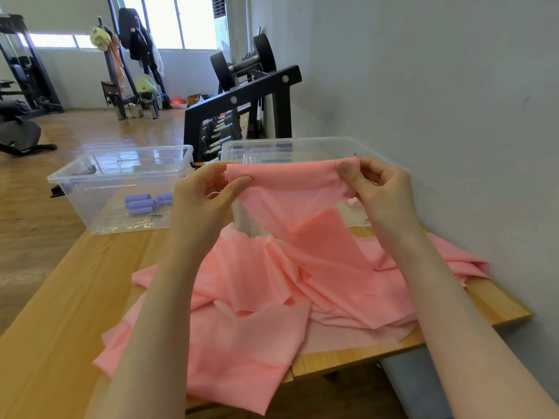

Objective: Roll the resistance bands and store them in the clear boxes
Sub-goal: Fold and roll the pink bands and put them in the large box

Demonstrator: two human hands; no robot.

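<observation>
A pink resistance band (290, 189) is held up by its top edge above the table. My left hand (208, 192) pinches its left corner and my right hand (381, 189) pinches its right corner. The band hangs down into a loose heap of pink bands (272, 291) spread over the wooden table (54, 313). Behind my hands stands a clear box (305, 145), mostly hidden by the band. A second clear box (99, 173) at the left holds several rolled purple bands (142, 202).
A grey wall (453, 101) runs close along the table's right side. A black dumbbell rack (242, 98) stands behind the boxes. Gym machines and a coat stand (130, 55) are far back on the wooden floor. The table's right edge (499, 316) lies near my right forearm.
</observation>
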